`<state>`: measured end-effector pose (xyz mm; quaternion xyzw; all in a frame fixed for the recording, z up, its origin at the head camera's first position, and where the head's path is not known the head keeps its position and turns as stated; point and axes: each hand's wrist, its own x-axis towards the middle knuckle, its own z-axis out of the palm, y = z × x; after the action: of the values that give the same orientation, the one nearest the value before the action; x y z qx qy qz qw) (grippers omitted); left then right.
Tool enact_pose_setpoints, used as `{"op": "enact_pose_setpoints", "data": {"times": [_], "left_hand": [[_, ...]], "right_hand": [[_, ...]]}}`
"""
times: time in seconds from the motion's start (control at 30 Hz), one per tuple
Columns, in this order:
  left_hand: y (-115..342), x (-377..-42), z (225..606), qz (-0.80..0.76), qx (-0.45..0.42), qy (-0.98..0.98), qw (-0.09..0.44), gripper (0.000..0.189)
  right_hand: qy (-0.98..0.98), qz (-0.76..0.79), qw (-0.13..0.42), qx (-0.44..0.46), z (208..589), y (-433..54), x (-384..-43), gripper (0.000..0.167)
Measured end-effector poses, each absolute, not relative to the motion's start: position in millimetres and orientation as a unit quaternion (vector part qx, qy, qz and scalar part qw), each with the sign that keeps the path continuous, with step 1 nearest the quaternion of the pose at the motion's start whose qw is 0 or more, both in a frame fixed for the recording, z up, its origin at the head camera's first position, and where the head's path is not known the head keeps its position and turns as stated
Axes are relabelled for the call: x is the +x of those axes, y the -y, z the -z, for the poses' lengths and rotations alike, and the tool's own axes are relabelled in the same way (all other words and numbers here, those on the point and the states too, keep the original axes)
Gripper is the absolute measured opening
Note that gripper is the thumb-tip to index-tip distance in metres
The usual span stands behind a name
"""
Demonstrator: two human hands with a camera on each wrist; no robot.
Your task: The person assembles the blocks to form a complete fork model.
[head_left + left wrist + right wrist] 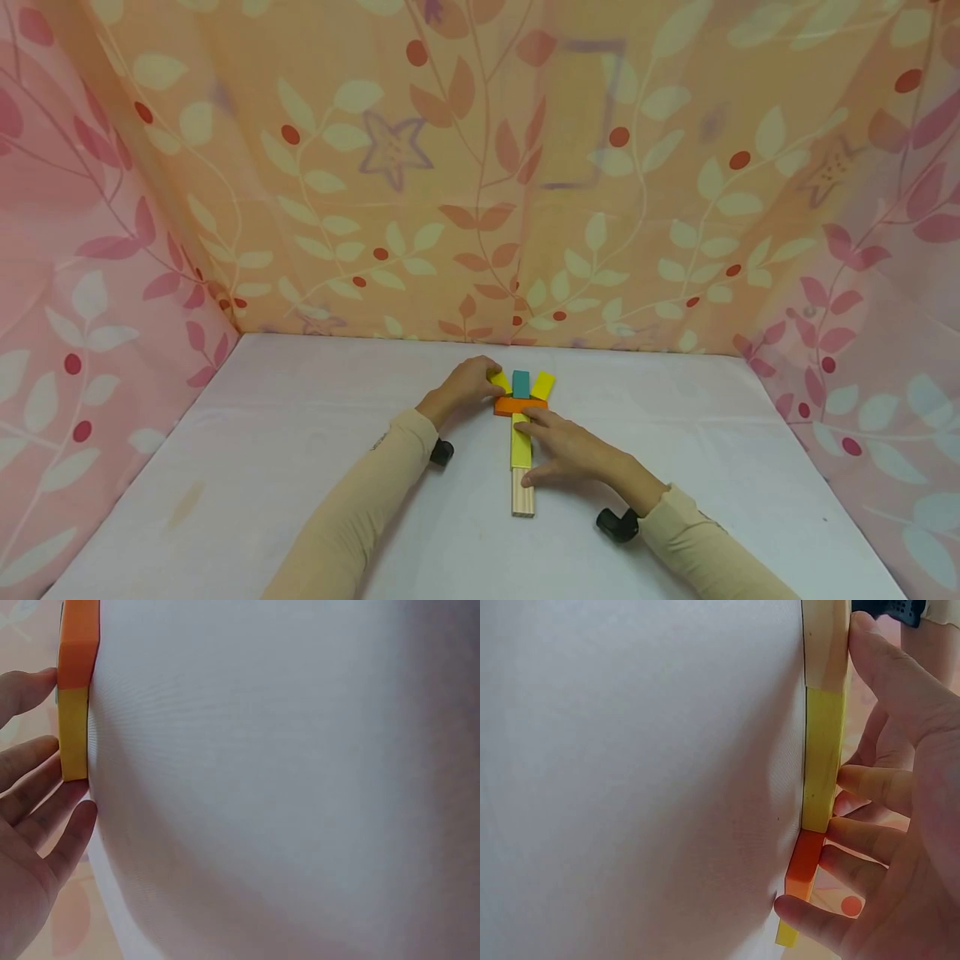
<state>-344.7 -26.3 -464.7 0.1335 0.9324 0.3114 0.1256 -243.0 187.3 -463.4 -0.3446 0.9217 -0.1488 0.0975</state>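
Flat blocks form a figure on the white tabletop. An orange block point(521, 407) lies crosswise, with a teal block point(521, 384) and a tilted yellow block point(543, 386) beyond it. My left hand point(467, 383) holds another small yellow block point(73, 735) at the upper left, thumb and fingers about it. On the near side, a long yellow block point(521, 442) runs into a plain wooden block point(519, 503). With fingers spread, my right hand point(573, 450) rests on these: fingertips touch the orange and long yellow blocks, while the thumb touches the wooden one.
A leaf-patterned cloth point(480, 167) hangs behind the table and along both sides. The white tabletop point(262, 467) stretches left and right of the blocks. Each wrist carries a small black camera point(618, 525).
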Motion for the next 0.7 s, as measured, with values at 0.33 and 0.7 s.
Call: {"op": "enact_pose_setpoints", "data": {"times": [0.33, 0.7], "left_hand": [[23.4, -343.5, 464.7, -0.311, 0.132, -0.933, 0.126, 0.048], [24.6, -342.5, 465.4, -0.314, 0.138, -0.931, 0.126, 0.048]], "right_hand": [[-0.923, 0.150, 0.100, -0.341, 462.2, -187.8, -241.3, 0.085], [-0.922, 0.155, 0.103, -0.341, 459.9, -187.3, -239.6, 0.085]]}}
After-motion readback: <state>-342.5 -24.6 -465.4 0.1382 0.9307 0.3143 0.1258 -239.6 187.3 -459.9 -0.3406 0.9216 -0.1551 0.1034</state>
